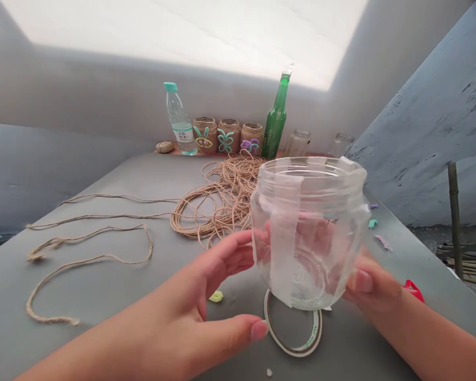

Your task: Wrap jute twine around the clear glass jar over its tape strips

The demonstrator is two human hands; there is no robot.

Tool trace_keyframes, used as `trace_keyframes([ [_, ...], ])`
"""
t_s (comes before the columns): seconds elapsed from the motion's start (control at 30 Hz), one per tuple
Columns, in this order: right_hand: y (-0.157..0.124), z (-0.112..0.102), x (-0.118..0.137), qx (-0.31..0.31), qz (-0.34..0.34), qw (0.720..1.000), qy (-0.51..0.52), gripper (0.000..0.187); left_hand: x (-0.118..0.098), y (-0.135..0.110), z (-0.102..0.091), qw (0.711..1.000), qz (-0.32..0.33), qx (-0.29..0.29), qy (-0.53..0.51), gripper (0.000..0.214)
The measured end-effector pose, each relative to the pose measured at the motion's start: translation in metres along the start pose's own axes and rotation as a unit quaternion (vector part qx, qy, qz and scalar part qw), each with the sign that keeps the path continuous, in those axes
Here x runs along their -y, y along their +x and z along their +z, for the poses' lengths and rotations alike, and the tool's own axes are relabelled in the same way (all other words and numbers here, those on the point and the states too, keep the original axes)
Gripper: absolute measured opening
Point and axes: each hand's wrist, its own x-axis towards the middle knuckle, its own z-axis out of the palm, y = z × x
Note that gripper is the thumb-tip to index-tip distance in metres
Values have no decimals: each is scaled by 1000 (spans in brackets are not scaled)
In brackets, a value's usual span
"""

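A clear glass jar (317, 238) with strips of whitish tape down its side and round its neck is lifted above the table, mouth up. My right hand (375, 283) grips it from the right, thumb at the lower side and fingers behind the glass. My left hand (206, 296) is open at the jar's left; its thumb points away from the glass, and its fingertips reach behind or against the jar, I cannot tell which. Under the jar lies a roll of tape (267, 317), partly hidden by it.
A tangled coil of jute twine (198, 214) spreads over the grey table (115, 296), with loose ends at left. Behind stand a water bottle (182, 127), three twine-wrapped jars (229, 136), a green bottle (275, 119) and two glass jars (299, 142). A red object (413, 290) lies at right.
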Motion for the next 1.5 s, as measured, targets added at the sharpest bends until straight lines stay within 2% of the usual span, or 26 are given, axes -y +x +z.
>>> trace_keyframes([
  [0.07,0,0,0,-4,8,1000,-4,72,3,0,2,999,-25,36,6,65],
  [0.1,-1,0,-1,-5,12,1000,-4,73,4,0,1,999,-34,35,9,59],
  [0.23,-2,-3,-4,21,1,999,24,63,1,7,-3,999,-31,-13,31,30],
  [0.33,-3,-4,-4,31,6,999,39,61,-4,12,-5,999,-17,-30,6,22],
  [0.7,-1,-5,-5,5,19,999,42,69,-7,11,-2,999,-38,-29,18,26],
  [0.97,-1,-2,-8,5,12,998,59,60,-2,10,-6,996,-43,-67,42,26],
  [1.13,-1,-2,-9,10,9,996,85,62,-2,8,-6,992,-51,-77,81,26],
  [1.5,-1,-3,-10,16,13,996,92,60,0,7,-1,996,-68,-45,-25,28],
])
